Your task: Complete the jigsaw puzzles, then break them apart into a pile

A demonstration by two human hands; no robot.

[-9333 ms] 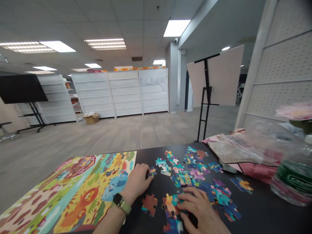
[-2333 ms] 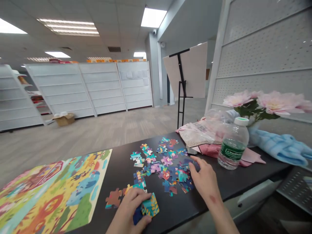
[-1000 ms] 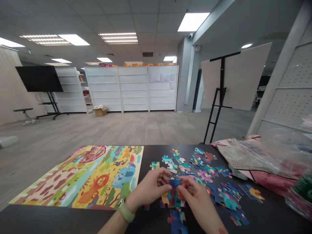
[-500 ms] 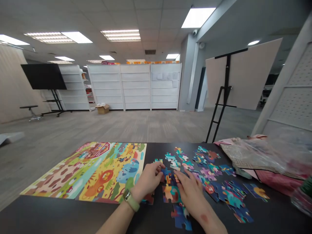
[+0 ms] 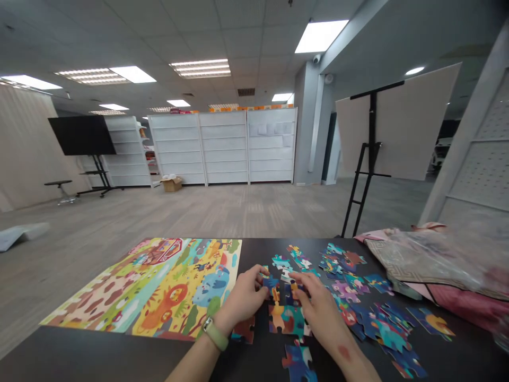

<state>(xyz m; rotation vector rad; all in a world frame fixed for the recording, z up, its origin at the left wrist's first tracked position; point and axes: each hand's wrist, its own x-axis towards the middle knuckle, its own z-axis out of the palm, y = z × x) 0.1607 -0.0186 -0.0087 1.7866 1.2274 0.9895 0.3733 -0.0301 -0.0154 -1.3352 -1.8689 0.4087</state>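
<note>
My left hand [image 5: 242, 297], with a green watch band on its wrist, pinches a small puzzle piece [image 5: 269, 281] on the black table [image 5: 79, 355]. Close beside it, my right hand [image 5: 316, 307] has its fingertips curled on another dark piece [image 5: 293, 289]. Both hands work just above a joined cluster of pieces [image 5: 284, 318]. A blue piece [image 5: 299, 365] lies nearer me. Loose colourful pieces [image 5: 358, 297] are scattered to the right.
A large colourful picture sheet [image 5: 155, 286] lies flat on the left of the table. Crumpled plastic and pink cloth [image 5: 437, 265] sit at the right. Beyond the table are an easel [image 5: 368, 154], white shelving [image 5: 222, 146] and open floor.
Half a second ago my right hand lay flatter over the pieces; now its fingers are curled on a piece beside my left hand. The view has tilted slightly down.
</note>
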